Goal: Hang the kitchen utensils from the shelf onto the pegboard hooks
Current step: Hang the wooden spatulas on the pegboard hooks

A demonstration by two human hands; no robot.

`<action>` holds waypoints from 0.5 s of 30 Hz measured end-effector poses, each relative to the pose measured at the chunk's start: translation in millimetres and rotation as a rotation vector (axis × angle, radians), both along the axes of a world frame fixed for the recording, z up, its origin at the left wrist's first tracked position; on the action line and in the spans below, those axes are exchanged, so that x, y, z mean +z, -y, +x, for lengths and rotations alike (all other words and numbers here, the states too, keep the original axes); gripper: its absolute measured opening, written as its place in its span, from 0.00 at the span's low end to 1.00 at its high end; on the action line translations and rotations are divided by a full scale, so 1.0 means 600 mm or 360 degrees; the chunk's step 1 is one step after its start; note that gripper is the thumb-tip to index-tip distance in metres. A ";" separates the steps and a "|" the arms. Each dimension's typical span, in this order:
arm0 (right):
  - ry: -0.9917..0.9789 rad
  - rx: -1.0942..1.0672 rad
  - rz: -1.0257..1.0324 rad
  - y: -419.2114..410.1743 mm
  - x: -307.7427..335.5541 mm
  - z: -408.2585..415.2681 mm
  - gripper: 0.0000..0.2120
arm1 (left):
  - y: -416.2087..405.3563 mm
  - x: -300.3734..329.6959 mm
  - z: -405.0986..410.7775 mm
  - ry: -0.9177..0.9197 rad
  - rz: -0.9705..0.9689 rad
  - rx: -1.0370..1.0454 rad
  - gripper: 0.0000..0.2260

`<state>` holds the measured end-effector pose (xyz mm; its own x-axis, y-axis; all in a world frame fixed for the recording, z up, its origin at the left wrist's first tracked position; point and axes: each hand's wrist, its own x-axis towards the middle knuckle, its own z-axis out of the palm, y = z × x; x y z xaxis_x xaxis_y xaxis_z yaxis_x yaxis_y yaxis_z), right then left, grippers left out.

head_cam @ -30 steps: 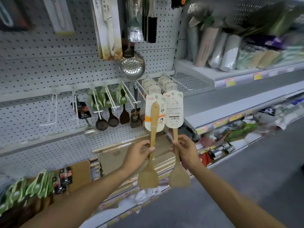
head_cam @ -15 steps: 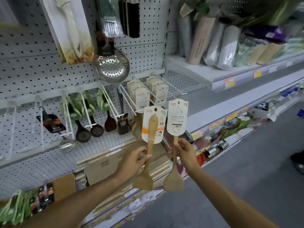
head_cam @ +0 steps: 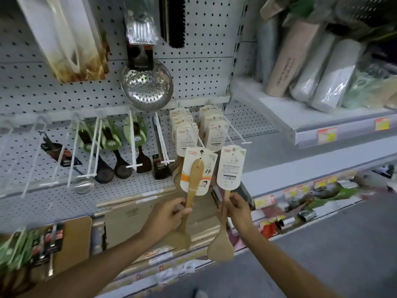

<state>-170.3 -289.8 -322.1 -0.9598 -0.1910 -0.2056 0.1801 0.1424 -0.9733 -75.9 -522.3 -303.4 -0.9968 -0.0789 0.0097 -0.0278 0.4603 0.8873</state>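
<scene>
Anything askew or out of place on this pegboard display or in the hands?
One oddity: the two wooden spatulas face opposite ways. The left hand holds its spatula with the printed card front showing; the right hand holds its spatula with the barcode back showing. Nothing looks spilled or broken.

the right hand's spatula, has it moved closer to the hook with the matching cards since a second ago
Yes. The spatula in the right hand, its card uppermost, has risen toward the white hook holding the matching cards; its card top now sits just below the hook's tip, not yet on it.

head cam – looks fwd/down, close on pegboard point(head_cam: 204, 82) – single view
</scene>
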 end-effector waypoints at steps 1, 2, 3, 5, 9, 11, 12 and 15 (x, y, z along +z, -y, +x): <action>0.0005 0.0013 -0.0020 -0.001 -0.004 -0.010 0.06 | -0.004 -0.004 -0.006 0.0001 0.0005 0.0019 0.15; 0.0013 0.0035 -0.0034 -0.002 -0.005 -0.019 0.05 | -0.010 -0.007 -0.013 -0.0007 -0.0002 0.0035 0.15; 0.0013 0.0056 -0.0053 -0.003 -0.007 -0.028 0.05 | -0.015 -0.008 -0.019 -0.0012 -0.0014 0.0054 0.16; -0.0018 0.0111 -0.0059 -0.005 -0.007 -0.044 0.04 | -0.028 -0.009 -0.030 -0.0032 -0.0016 0.0087 0.17; -0.0050 0.0218 -0.0083 -0.009 -0.017 -0.066 0.04 | -0.052 -0.008 -0.046 -0.0082 -0.0043 0.0138 0.16; -0.0050 0.0295 -0.0057 -0.016 -0.029 -0.076 0.04 | -0.062 -0.004 -0.051 -0.0104 -0.0069 0.0151 0.13; -0.0051 0.0337 -0.0052 -0.020 -0.036 -0.080 0.05 | -0.066 -0.003 -0.054 -0.0118 -0.0085 0.0158 0.12; -0.0046 0.0396 -0.0079 -0.025 -0.046 -0.090 0.10 | -0.074 0.000 -0.062 -0.0125 -0.0139 0.0162 0.09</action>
